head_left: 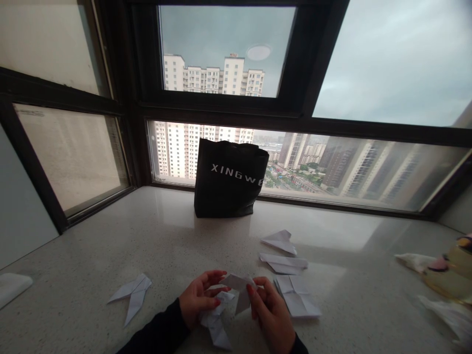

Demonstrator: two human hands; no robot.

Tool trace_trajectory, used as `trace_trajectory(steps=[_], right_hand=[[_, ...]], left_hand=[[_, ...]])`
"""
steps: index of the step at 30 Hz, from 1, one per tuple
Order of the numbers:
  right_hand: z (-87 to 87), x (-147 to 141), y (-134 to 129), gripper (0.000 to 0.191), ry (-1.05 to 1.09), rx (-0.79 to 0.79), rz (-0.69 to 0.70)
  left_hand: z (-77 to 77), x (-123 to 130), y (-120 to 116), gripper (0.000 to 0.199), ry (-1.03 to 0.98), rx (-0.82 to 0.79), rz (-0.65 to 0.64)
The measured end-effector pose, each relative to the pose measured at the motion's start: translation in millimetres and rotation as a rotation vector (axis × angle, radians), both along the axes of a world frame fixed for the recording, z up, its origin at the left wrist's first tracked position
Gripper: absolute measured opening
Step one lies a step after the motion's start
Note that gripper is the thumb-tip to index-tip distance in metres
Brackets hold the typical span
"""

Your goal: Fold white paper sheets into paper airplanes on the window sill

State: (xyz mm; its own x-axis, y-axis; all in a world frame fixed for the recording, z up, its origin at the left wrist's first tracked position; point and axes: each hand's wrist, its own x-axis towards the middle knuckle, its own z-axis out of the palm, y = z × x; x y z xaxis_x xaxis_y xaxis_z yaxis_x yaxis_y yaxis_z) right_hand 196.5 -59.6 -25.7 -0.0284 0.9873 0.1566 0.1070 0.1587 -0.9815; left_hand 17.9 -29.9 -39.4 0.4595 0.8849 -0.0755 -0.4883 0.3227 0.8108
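My left hand (199, 300) and my right hand (271, 312) meet low in the middle of the view, both pinching a folded white paper piece (236, 295) just above the pale stone sill (165, 246). A crumpled tail of that paper hangs below my left hand. A flat folded sheet (297, 296) lies right beside my right hand. A folded paper shape (133, 293) lies to the left of my left hand.
A black bag (228, 179) with white letters stands at the back by the window. Two more folded paper shapes (282, 251) lie behind my right hand. Plastic-wrapped items (442, 275) crowd the right edge. A white object (11, 286) sits at the far left.
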Motion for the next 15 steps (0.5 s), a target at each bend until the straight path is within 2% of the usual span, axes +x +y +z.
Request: trace_trajectory(steps=[6, 15], right_hand=[[1.0, 0.3, 0.3, 0.035, -0.007, -0.012, 0.02], [3.0, -0.3, -1.6, 0.037, 0.003, -0.033, 0.007]], left_hand=[[-4.8, -2.1, 4.1, 0.06, 0.003, -0.005, 0.008], [-6.3, -1.2, 5.6, 0.055, -0.043, -0.036, -0.02]])
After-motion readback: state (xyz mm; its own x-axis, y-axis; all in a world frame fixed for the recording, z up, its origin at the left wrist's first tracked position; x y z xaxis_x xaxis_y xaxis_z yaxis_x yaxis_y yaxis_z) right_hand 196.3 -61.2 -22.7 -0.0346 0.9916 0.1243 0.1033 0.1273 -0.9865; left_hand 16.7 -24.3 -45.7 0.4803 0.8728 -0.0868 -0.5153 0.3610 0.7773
